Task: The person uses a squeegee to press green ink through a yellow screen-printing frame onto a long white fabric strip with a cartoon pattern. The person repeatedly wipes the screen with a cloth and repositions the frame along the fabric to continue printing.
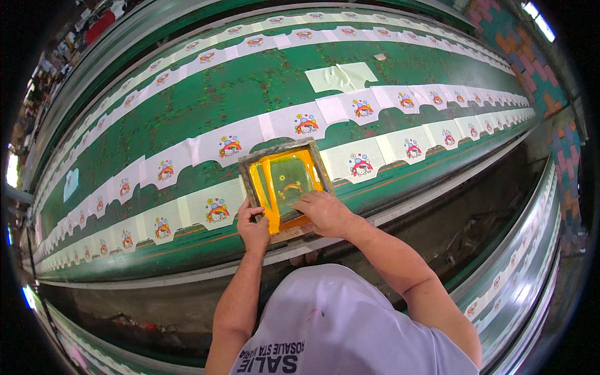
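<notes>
A screen printing frame point(320, 164) with a worn, greyish border lies on the row of cloth pieces along the table's near edge. Yellow-orange ink point(269, 197) coats its inside around a greenish mesh window, and a printed picture shows through. My left hand point(253, 228) is closed around the frame's lower left side. Inside the lower right part of the frame, my right hand point(322, 212) is closed on a squeegee point(291, 216), mostly hidden under the fingers. To either side lie white cloth pieces point(359, 159) with a colourful rainbow print.
The long green table point(250, 81) carries several rows of printed cloth. A plain pale cloth point(340, 77) and a light blue scrap point(71, 185) lie on it. Another table with printed pieces point(512, 275) stands behind me at the right. Bundled items crowd the far left.
</notes>
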`<state>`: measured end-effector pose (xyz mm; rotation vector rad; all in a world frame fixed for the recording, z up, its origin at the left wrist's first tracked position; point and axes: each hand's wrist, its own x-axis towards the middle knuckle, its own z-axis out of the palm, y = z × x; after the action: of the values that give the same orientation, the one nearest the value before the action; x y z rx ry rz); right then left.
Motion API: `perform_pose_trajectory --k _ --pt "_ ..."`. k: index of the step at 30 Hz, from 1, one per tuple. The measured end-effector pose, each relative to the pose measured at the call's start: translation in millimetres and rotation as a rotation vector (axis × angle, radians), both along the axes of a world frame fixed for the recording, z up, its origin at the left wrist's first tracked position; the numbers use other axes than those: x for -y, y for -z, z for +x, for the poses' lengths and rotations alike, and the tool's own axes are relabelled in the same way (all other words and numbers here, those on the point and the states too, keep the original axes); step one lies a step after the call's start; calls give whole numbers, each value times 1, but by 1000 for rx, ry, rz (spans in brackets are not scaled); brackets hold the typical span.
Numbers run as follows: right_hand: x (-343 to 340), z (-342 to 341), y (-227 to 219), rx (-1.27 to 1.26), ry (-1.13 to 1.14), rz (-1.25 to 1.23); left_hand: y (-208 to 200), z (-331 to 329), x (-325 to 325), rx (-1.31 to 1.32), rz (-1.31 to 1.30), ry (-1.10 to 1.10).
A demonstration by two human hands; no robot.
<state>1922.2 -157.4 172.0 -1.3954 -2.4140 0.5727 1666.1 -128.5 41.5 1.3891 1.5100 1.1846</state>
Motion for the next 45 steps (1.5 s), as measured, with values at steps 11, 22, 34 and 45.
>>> perform_pose_trajectory --k 11,22,34,45 --pt "54 -16 8 17 144 139 4 2 1 -61 82 11" --pt "19 -10 32 37 129 264 -2 6 -7 332 -112 -22" --pt "-118 -5 26 4 101 278 -31 2 -20 278 -281 -71" --pt "-136 -16 9 204 -405 55 -19 -4 -18 342 -316 -49"
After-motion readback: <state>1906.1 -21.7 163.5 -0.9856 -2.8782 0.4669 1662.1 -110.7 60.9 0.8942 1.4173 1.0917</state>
